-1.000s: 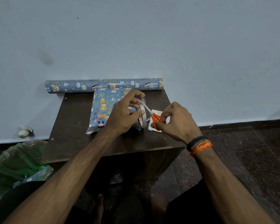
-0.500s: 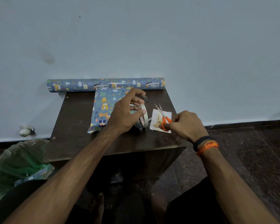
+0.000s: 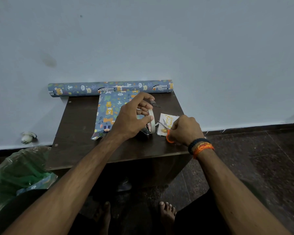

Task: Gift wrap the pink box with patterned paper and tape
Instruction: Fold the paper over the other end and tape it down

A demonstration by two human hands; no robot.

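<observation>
The tape roll (image 3: 151, 121) is gripped upright by the left hand (image 3: 132, 119) beside the wrapped box (image 3: 112, 114) on the table (image 3: 78, 133); the scissors (image 3: 166, 128) are held in the right hand (image 3: 185, 129), blades pointing up-left. A cut strip could curl onto itself. The box's long axis runs toward the wall.

On the dark table (image 3: 78, 133), the left hand (image 3: 129, 122) grips the tape roll (image 3: 151, 122) beside the wrapped box (image 3: 109, 112); the right hand (image 3: 185, 131) holds orange scissors (image 3: 167, 131) over a card (image 3: 163, 119).

Glossy paper roll (image 3: 109, 88), dark wood table (image 3: 78, 126)
</observation>
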